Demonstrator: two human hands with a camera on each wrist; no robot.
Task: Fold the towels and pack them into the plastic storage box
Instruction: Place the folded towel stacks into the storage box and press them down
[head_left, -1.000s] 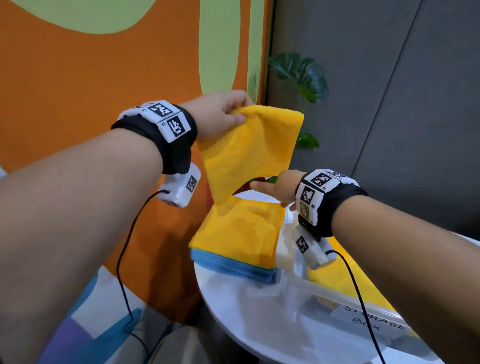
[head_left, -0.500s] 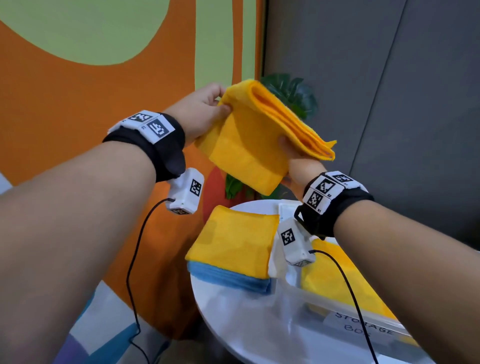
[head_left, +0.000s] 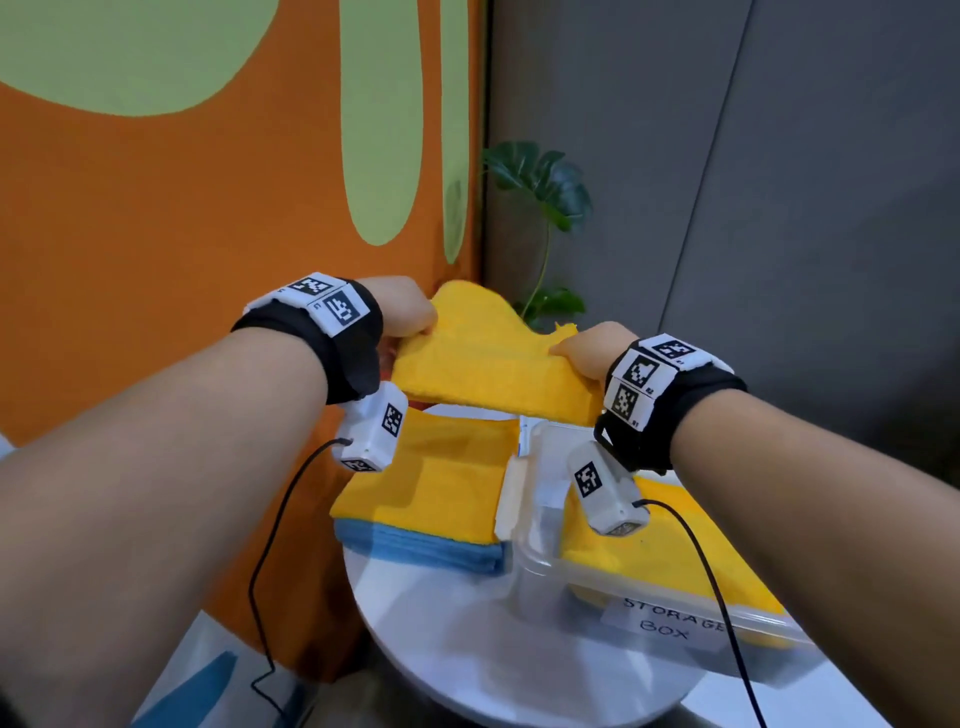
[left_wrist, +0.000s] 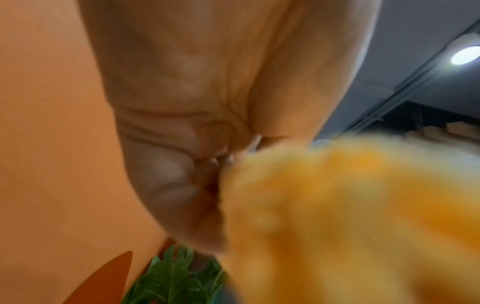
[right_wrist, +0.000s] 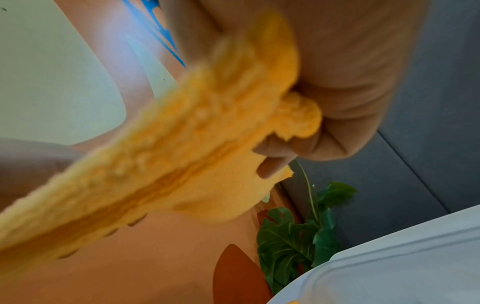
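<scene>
I held the folded yellow terry towel (head_left: 483, 358) in the air above the clear plastic storage box (head_left: 670, 597), left hand (head_left: 400, 306) and right hand (head_left: 587, 348) each pinching an end. Judged light, limp; best gripped at the corners.

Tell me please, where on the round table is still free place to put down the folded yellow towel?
Bare top on the white round table lies near the person, in front of the towel stack and left of the storage box. The far side is crowded by both. The box, holding a yellow towel, seems to have room on top.
</scene>
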